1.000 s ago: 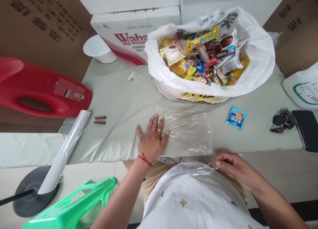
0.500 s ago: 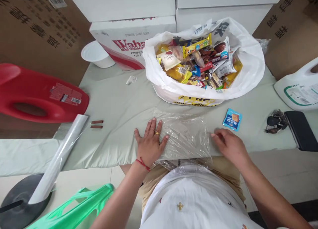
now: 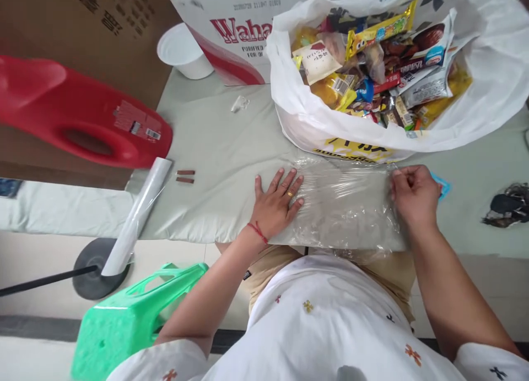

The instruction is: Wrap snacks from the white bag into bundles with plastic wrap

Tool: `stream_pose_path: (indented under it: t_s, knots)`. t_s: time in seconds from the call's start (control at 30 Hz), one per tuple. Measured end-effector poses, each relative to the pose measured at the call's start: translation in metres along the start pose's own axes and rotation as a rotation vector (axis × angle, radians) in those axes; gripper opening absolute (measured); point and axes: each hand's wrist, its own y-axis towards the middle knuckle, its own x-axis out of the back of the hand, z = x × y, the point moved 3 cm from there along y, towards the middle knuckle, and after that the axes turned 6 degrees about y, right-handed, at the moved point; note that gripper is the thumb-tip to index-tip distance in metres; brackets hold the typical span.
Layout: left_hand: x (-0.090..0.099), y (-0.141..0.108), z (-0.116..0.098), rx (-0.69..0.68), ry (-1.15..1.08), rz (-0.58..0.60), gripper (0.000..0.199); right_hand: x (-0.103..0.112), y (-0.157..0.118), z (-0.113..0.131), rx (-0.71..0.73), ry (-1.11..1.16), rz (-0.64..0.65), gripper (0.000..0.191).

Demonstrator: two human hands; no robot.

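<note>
A sheet of clear plastic film [image 3: 347,205] lies wrinkled on the pale green cloth, its near edge hanging over the table's front. My left hand [image 3: 278,201] rests flat with fingers spread on the cloth and the film's left edge. At the film's right edge my right hand [image 3: 415,196] is closed, pinching the film between thumb and fingers. Behind that hand a blue snack packet [image 3: 443,186] shows only in part. Just beyond the film stands a white plastic bag [image 3: 297,116] full of wrapped snacks [image 3: 372,67].
To the left are a roll of film [image 3: 138,216], two brown strips [image 3: 185,176], a red jug [image 3: 82,116] and a white bowl [image 3: 185,50]. A small clear scrap [image 3: 240,103] lies behind. Keys [image 3: 508,205] sit at right. A green stool [image 3: 124,315] stands below.
My right hand has moved up along the film's right side and pulled it out flatter. My left hand stays flat on the left edge. The view has shifted.
</note>
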Motion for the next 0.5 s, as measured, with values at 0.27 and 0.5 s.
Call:
stream_pose_path:
  t_s: [0.27, 0.5]
  knots:
    - [0.002, 0.006, -0.001, -0.005, -0.021, 0.012, 0.064, 0.018, -0.089, 0.094, 0.742, -0.401, -0.027, 0.008]
    - [0.006, 0.008, 0.003, 0.024, -0.082, 0.055, 0.059, -0.086, -0.173, 0.091, 0.806, -0.547, 0.544, 0.047]
